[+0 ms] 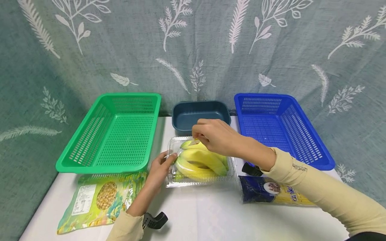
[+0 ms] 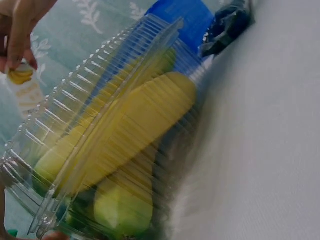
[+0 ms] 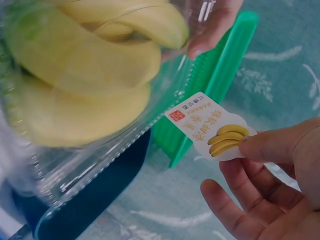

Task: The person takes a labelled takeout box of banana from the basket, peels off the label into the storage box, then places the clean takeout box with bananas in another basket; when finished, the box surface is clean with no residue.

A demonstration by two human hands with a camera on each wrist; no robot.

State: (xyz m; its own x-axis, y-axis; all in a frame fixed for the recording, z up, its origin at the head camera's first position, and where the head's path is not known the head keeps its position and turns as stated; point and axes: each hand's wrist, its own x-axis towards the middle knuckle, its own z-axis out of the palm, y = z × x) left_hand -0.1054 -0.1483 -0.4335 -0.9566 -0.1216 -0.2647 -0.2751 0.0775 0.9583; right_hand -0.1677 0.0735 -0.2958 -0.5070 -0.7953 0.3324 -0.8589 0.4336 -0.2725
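A clear plastic clamshell box holds several yellow-green bananas in the middle of the table. At its left edge my left hand grips the side, thumb over the rim. My right hand is raised over the far part of the box. Between its thumb and fingers it pinches a banana label, a white card with printed bananas and lettering, apart from the box in the right wrist view. The label also hangs from the fingertips in the left wrist view.
A green basket stands at the left, a blue basket at the right, and a dark blue bin behind the box. A green bag lies front left; a pasta packet lies under my right forearm.
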